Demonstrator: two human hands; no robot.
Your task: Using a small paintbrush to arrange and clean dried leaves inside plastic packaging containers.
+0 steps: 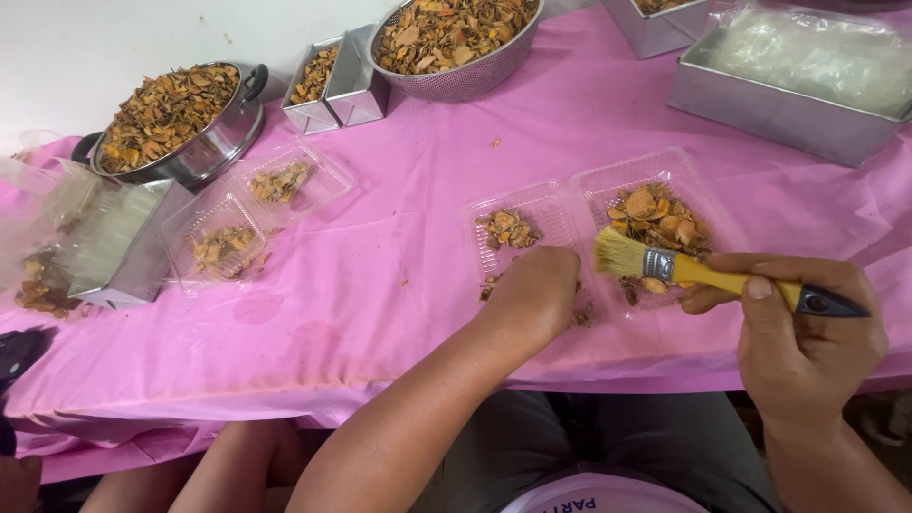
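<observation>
Right hand (807, 332) grips a paintbrush (708, 275) by its yellow handle, thumb on top, pale bristles pointing left over the near edge of an open clear plastic clamshell box (589, 190) on the pink-covered desk (399, 285). Left hand (532, 294) is curled knuckles-up on the box's left half, near edge; fingers hidden, so can't tell if it pinches anything or just presses down. Both halves hold dried orange-brown chips (655, 218), more in the right half, a small heap in the left.

Handling, as a guess: the brush looks light and stiff, handle smooth; best held mid-handle just behind the metal ferrule, as it is now. The box looks thin, flimsy and slippery, likely to skid or flex unless pinned at a rim or corner. The chips look dry, light and brittle, easy to scatter and crumble if squeezed.

A second open box (252, 209) with chips lies to the left, well apart, near a steel pot (204, 142) heaped with chips. A mesh bowl (456, 76) and metal tins (332, 85) stand further back.
</observation>
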